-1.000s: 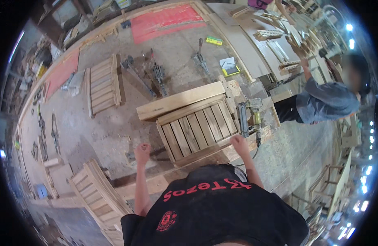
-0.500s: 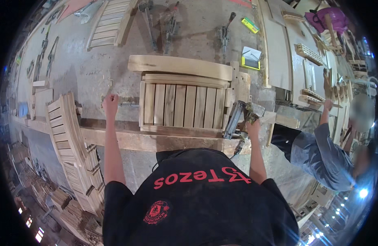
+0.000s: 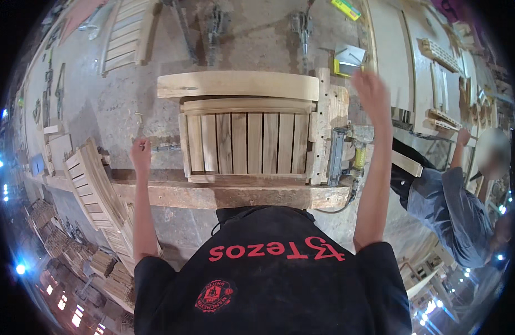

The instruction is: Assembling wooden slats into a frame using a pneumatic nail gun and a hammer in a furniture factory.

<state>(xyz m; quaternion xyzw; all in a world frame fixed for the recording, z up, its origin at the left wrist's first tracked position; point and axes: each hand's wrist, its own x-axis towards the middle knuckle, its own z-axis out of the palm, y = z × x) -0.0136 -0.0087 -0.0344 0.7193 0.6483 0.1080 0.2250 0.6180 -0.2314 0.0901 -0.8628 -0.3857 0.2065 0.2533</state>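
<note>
Just ahead-left of the right grip (image 3: pixel 371 90), the yellow-edged box (image 3: pixel 349 56)

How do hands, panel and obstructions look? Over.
Left hand left of slatted panel, grip unclear. Right hand blurred, near yellow-edged box. Panel slats-up, board along far edge, nail gun to its right.

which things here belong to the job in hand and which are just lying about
Likely the job:
- pale slatted wooden panel
- long pale wooden board
- grey-and-yellow nail gun
- yellow-and-white box, near the right hand

Likely lying about:
- pale slatted wooden frame, upper left
- dark metal tool, top
</note>
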